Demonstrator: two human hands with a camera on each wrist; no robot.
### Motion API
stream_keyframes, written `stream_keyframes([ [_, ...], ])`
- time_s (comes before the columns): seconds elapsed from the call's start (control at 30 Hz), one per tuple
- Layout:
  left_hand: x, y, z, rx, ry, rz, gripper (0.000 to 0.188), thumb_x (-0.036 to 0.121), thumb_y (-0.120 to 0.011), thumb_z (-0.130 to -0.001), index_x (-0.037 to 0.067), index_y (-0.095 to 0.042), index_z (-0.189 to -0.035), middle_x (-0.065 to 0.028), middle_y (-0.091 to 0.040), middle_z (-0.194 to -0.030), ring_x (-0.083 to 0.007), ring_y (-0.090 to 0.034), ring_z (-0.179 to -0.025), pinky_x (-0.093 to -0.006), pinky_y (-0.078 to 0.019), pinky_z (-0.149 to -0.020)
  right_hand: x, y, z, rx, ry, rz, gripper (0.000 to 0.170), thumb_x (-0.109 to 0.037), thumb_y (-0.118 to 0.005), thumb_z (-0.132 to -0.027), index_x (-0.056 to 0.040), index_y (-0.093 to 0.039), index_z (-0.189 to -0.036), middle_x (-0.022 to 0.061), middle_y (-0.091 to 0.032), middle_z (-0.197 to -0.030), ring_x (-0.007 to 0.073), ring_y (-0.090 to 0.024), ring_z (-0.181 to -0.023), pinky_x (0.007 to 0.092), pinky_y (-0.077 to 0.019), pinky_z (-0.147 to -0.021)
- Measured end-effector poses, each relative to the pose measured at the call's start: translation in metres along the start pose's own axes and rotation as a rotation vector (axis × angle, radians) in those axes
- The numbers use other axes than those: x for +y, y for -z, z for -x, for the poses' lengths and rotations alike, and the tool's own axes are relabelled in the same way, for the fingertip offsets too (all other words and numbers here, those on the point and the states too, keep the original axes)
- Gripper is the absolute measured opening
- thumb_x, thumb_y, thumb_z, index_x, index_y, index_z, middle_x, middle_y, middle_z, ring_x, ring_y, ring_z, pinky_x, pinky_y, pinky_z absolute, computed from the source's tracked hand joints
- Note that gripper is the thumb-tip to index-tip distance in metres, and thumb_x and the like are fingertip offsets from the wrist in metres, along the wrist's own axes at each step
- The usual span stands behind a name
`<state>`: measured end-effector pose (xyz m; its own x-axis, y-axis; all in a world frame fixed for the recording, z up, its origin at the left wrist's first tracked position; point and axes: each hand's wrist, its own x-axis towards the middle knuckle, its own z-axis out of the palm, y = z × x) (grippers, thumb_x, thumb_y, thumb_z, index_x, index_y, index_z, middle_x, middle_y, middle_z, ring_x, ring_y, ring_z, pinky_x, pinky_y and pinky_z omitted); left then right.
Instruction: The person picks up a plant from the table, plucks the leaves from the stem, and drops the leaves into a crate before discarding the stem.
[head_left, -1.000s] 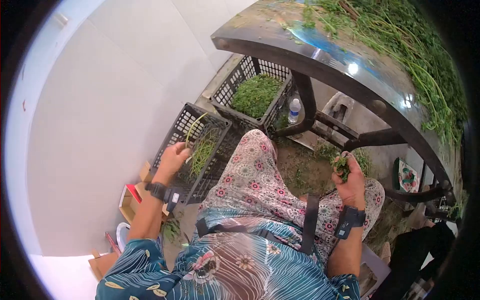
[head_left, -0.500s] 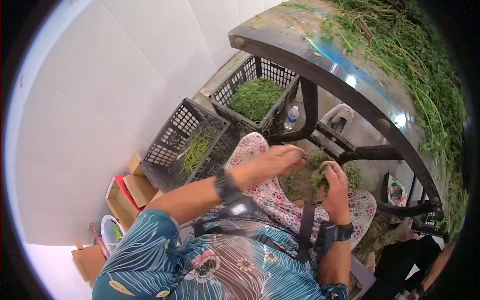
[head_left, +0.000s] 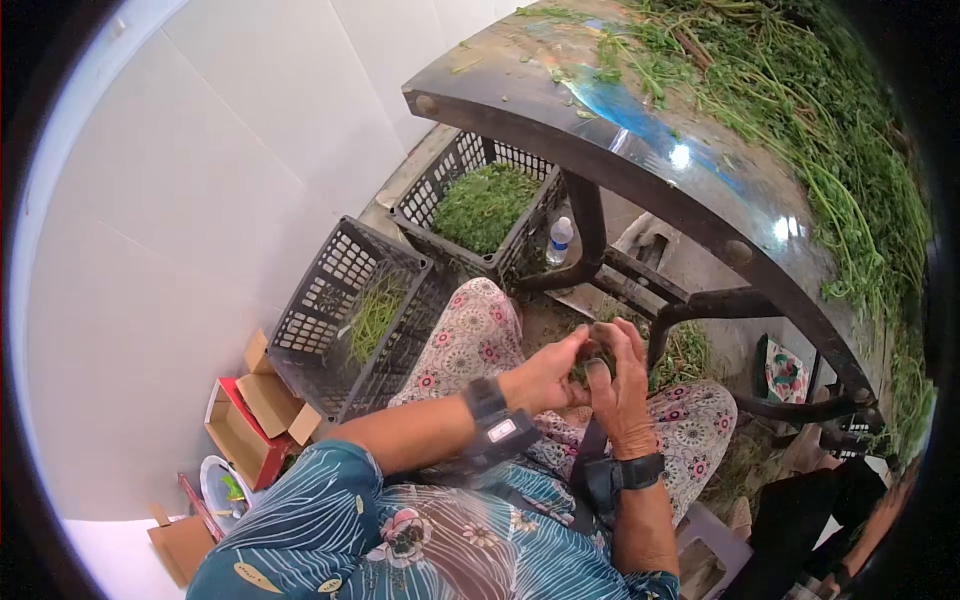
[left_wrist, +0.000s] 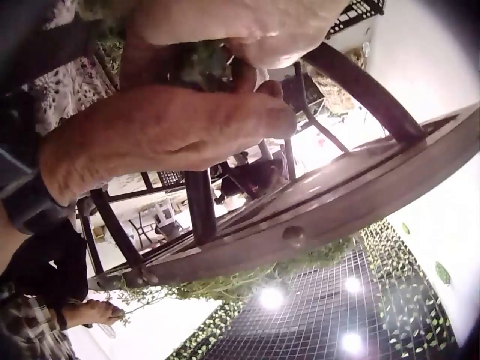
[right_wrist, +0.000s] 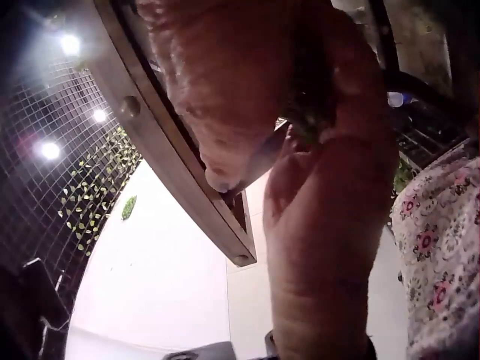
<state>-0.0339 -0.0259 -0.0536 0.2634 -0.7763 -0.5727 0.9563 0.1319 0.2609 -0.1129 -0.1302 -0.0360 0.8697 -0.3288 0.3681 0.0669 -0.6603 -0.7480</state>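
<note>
Over the lap, both hands come together at a small clump of leafy greens (left_wrist: pixel 201 64). My right hand (head_left: pixel 622 390) holds the clump with curled fingers and thumb. From the other side, my left hand (head_left: pixel 545 378) meets it, and in the right wrist view its thumb and fingers close around the leaves. The fingers hide much of the clump. Left of the knees, a black crate (head_left: pixel 300 335) contains long, thin green stems (head_left: pixel 375 315). Behind it, a second black crate (head_left: pixel 440 243) holds a pile of leafy greens (head_left: pixel 485 205).
A table (head_left: pixel 530 95) with a dark edge curves over the right side, heaped with long-stemmed greens (head_left: pixel 850 150). A water bottle (head_left: pixel 560 238) stands by its leg. Cardboard boxes (head_left: pixel 245 430) lie at left. Another person's dark trouser leg (head_left: pixel 800 520) shows at lower right.
The left hand was over the stem crate with a long stem; it has swung right to the right hand, and the stem has left it. The right hand has moved slightly left, keeping the greens.
</note>
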Motion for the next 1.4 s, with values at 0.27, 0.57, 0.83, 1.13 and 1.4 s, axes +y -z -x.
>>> stream_keyframes([
  [0.27,0.167,0.046,-0.004,-0.13,-0.363,0.186,0.065,0.053,-0.027,-0.092,0.007,-0.021,-0.137,-0.0245,-0.031,-0.134,-0.0419,-0.034,-0.121,-0.0551,-0.03,-0.1,0.022,0.009,0.0,-0.067,-0.438,-0.432,0.029,-0.018,-0.048,-0.087,0.0002,-0.054,-0.108,0.0116,-0.06,-0.1,0.0197,-0.055,-0.095,0.0295,-0.042,-0.083],
  [0.57,0.146,0.078,0.01,0.096,-0.357,0.002,0.028,0.029,-0.047,-0.092,0.005,-0.055,-0.104,-0.011,-0.06,-0.105,-0.0267,-0.059,-0.088,-0.0427,-0.0496,-0.079,0.015,0.015,-0.003,-0.052,-0.463,-0.355,0.028,-0.014,-0.055,-0.083,0.0002,-0.053,-0.108,0.0124,-0.062,-0.096,0.0209,-0.06,-0.088,0.0307,-0.0471,-0.076],
  [0.83,0.073,0.008,0.004,0.045,-0.262,-0.205,0.023,0.026,-0.045,-0.093,0.008,-0.057,-0.099,-0.0055,-0.062,-0.095,-0.0197,-0.059,-0.084,-0.0343,-0.0485,-0.075,-0.044,0.112,-0.031,0.109,-0.244,-0.144,0.015,-0.004,-0.053,-0.081,0.0005,-0.059,-0.094,0.0048,-0.062,-0.082,0.0099,-0.058,-0.075,0.0245,-0.0466,-0.066],
  [1.13,0.044,-0.007,0.012,-0.067,-0.213,-0.405,0.018,0.022,-0.047,-0.093,0.007,-0.056,-0.094,-0.0057,-0.062,-0.088,-0.0172,-0.06,-0.076,-0.0314,-0.0509,-0.065,-0.061,0.249,-0.094,0.443,-0.113,0.486,0.018,-0.011,-0.055,-0.081,0.0005,-0.06,-0.094,0.0133,-0.064,-0.083,0.0195,-0.06,-0.075,0.0293,-0.046,-0.068],
  [1.4,0.045,0.011,0.022,-0.033,-0.221,-0.353,0.016,0.021,-0.047,-0.093,0.006,-0.055,-0.095,-0.0065,-0.061,-0.087,-0.0165,-0.06,-0.073,-0.0298,-0.0511,-0.063,-0.035,0.242,-0.163,0.171,-0.048,1.081,0.044,-0.03,-0.064,-0.077,-0.0046,-0.055,-0.112,0.0212,-0.059,-0.105,0.0316,-0.056,-0.099,0.0396,-0.0433,-0.084],
])
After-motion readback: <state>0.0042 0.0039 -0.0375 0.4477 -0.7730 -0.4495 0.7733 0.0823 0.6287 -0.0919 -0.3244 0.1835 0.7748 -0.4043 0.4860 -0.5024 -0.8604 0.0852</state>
